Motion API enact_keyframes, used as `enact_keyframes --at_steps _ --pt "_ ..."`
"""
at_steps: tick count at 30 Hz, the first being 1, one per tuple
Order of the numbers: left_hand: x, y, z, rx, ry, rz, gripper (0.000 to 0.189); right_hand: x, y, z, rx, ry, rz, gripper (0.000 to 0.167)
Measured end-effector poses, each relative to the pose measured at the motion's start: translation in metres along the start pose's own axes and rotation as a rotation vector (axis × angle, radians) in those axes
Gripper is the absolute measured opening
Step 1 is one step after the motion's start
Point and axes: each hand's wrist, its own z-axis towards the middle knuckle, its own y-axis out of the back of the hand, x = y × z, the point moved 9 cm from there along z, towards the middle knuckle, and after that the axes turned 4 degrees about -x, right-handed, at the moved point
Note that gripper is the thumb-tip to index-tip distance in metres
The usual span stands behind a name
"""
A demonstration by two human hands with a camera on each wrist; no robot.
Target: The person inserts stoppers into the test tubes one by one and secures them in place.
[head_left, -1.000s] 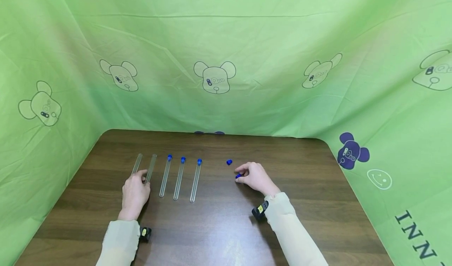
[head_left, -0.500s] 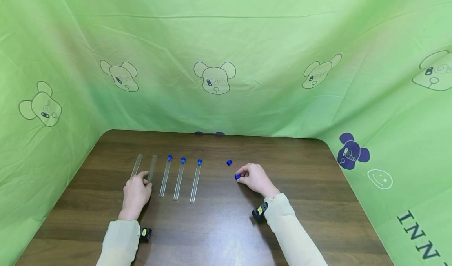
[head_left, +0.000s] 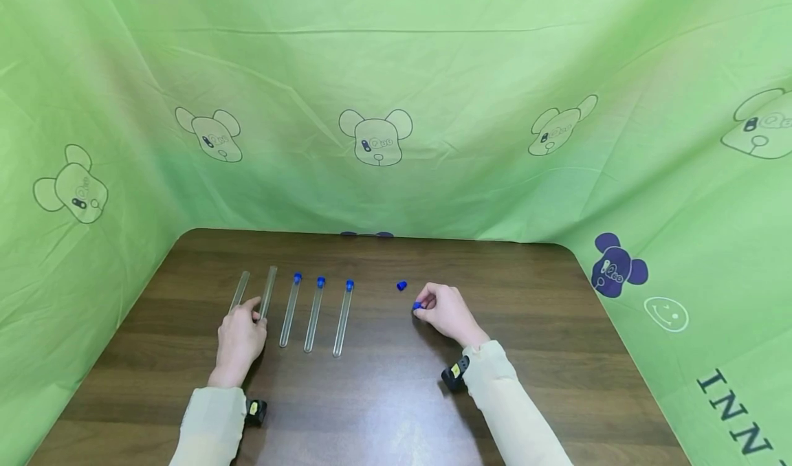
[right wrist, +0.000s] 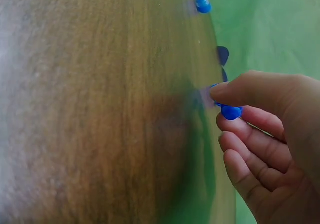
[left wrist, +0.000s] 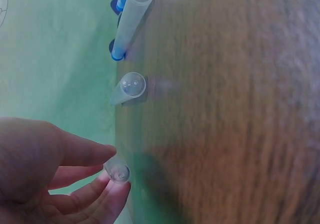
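My left hand [head_left: 241, 335] pinches a clear uncapped test tube [head_left: 269, 291] between thumb and fingers; in the left wrist view, its rounded end [left wrist: 119, 173] shows at the fingertips. Left of it lies another uncapped test tube [head_left: 239, 291], its lower part hidden by the hand. To the right are three test tubes with blue caps, the nearest capped tube [head_left: 289, 313] close to the left hand. My right hand [head_left: 450, 313] pinches a small blue cap [right wrist: 231, 112] between thumb and forefinger. Just beyond that hand, a loose blue cap [head_left: 402, 285] lies on the table.
The brown wooden table [head_left: 371, 411] is bounded by a green cloth [head_left: 297, 198] printed with bear heads at the back and sides. Another capped tube [head_left: 313, 315] and the rightmost capped tube [head_left: 343, 318] lie between the hands.
My left hand has shifted slightly right, and the tube it pinches has slid a little toward the back. The right hand stays almost in place, the cap turning slightly in its fingers.
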Motion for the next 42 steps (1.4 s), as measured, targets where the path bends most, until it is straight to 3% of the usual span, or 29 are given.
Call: enact_keyframes --at_steps 25,32,42 --pt "-0.018 0.003 -0.002 -0.016 -0.012 -0.017 0.041 0.0 0.001 -0.001 0.005 -0.007 0.024 0.013" --pt "-0.027 0.006 -0.001 -0.031 -0.046 -0.071 0.04 -0.002 0.003 0.001 -0.02 0.014 0.051 0.013" --pt "-0.03 0.006 0.002 -0.048 -0.042 -0.112 0.04 -0.003 0.005 0.004 -0.032 -0.001 0.07 0.014"
